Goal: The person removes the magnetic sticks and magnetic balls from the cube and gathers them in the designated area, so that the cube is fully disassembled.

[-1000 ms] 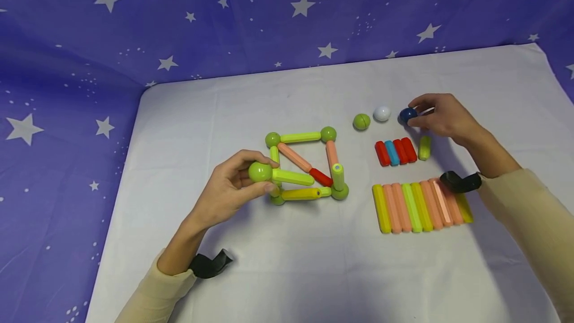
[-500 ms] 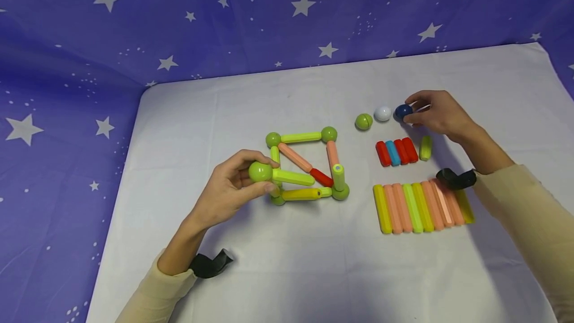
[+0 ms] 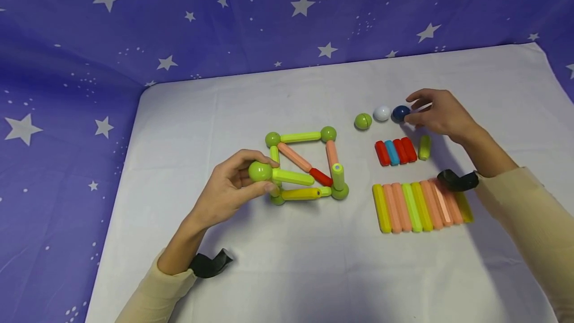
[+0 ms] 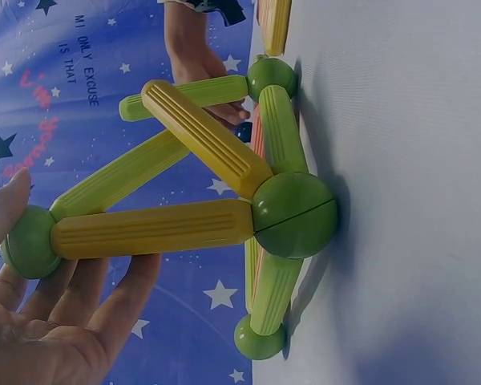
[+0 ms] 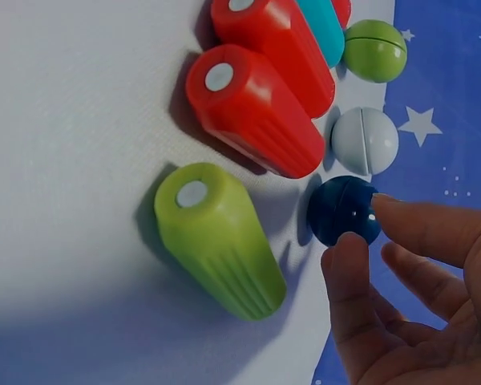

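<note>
Right hand [image 3: 441, 116] half-spread, apparently holding nothing; navy ball [image 3: 400, 113] immediately left.
Left hand [image 3: 228, 188], farther left, pinches raised green ball [image 3: 260, 171].

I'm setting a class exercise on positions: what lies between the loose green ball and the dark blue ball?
The white ball lies between the loose green ball and the dark blue ball. The head and right wrist views both show it.

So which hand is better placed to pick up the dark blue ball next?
Probably the right hand: its fingertips are right by the dark blue ball, while the left hand is busy holding a green ball farther away.
</note>
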A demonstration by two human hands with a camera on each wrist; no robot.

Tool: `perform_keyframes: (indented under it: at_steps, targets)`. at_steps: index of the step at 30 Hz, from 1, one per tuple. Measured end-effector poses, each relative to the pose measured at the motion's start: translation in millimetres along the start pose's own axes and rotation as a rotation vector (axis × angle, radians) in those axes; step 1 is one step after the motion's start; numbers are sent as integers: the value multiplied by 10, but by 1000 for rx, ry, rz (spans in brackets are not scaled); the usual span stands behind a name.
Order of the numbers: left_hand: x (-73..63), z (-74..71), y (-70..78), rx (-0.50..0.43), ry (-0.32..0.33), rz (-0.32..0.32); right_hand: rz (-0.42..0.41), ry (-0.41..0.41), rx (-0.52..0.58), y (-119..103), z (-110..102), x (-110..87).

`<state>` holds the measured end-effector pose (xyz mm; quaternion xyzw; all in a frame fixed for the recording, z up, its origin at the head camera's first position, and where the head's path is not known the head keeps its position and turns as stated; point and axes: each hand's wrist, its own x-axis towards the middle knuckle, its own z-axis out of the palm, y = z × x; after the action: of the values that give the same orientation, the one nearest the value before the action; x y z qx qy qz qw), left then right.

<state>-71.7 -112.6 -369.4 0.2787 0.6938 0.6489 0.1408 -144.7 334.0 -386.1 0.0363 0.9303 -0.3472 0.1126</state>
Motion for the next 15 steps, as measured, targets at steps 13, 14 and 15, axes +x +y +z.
perform_keyframes:
  at_steps: [13, 14, 15]
  targets:
    - [-10, -7, -14, 0, 8, -2, -62, 109, 41, -283, -5, -371]
    - [-11, -9, -16, 1, 9, -2, -82, 105, 51, -324, 21, -418]
    - [-13, -10, -16, 1, 10, -1, -102, 95, 64, -370, 53, -470]
